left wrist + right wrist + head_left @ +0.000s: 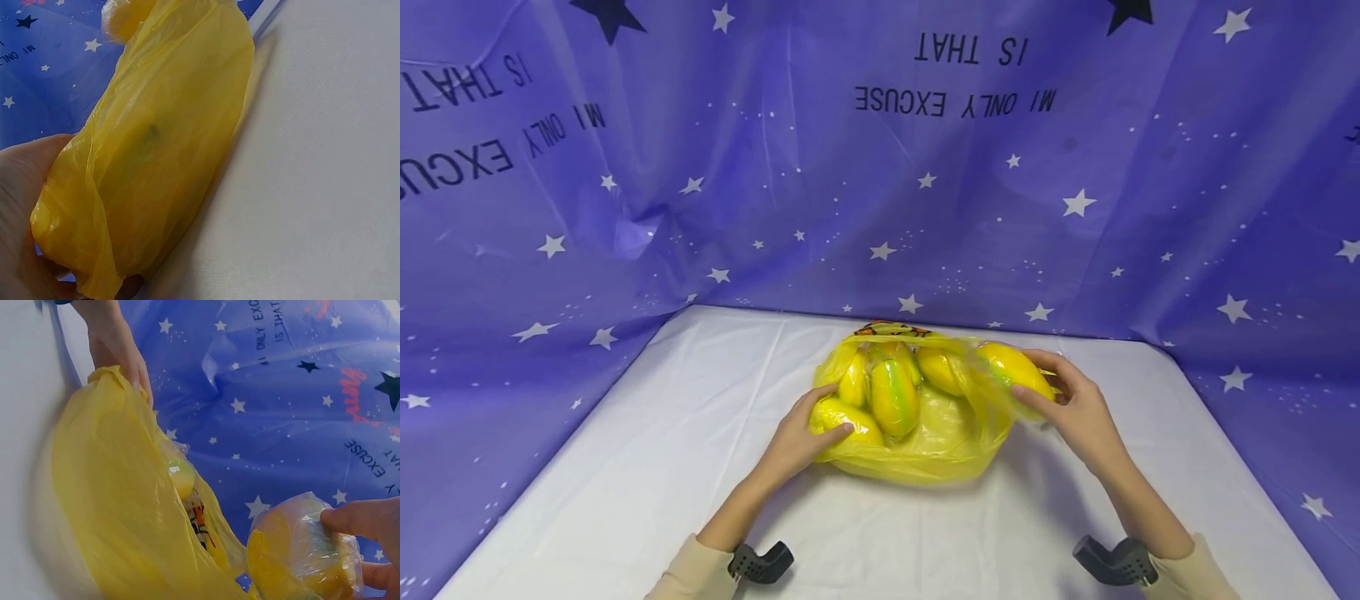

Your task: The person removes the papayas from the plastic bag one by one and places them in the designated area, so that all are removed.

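One yellow plastic bag [917, 468], thin and translucent, on a white-covered table [625, 467]; mouth gaping upward, black and orange print at the far rim. One wrapped fruit [1011, 367], yellow with a green streak, in clear film, at the bag's right rim; long axis slanting from far left to near right, its far-left end toward the bag mouth. Right hand [1082, 408], nearer to this piece: grips it from the right, thumb on the near side, fingers on the far side. In the right wrist view the piece shows just beside the mouth; whether its film touches the rim cannot be told. Left hand [795, 433], across the bag from it: grips the left edge, thumb reaching over a yellow fruit [853, 423] inside. Further contents: a streaked fruit [895, 400] at centre, long axis running near to far, and others behind it, partly hidden. Backdrop: purple sheet [850, 208], starred and lettered.
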A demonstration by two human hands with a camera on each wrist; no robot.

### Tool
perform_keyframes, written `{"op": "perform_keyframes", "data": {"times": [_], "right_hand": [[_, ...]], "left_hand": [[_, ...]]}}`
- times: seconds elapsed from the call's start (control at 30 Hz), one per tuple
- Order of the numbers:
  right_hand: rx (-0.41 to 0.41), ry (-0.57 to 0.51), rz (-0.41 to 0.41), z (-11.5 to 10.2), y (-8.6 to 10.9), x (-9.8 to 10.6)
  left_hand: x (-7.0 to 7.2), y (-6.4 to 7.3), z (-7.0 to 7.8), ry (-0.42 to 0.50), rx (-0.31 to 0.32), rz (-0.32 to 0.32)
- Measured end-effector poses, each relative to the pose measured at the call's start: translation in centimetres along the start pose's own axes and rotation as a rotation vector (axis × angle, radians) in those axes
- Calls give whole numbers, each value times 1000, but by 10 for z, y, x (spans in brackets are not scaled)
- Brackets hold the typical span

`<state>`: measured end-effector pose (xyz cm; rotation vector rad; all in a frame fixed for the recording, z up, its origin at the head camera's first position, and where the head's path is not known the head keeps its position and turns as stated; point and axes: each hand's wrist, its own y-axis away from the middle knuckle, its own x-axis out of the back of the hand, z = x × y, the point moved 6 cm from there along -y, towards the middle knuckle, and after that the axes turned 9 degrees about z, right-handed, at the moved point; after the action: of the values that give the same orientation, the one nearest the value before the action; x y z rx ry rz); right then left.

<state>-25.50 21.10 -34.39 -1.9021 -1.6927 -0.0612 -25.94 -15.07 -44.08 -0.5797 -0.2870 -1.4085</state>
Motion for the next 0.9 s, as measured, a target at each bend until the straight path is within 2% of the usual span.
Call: {"op": "perform_keyframes", "data": {"times": [0.37, 0.9], "right_hand": [[-13, 71, 64, 9, -4, 11], [-57, 147, 169, 24, -8, 45]], "left_hand": [[1, -1, -2, 0, -6, 5], [-1, 1, -3, 3, -12, 8]]}}
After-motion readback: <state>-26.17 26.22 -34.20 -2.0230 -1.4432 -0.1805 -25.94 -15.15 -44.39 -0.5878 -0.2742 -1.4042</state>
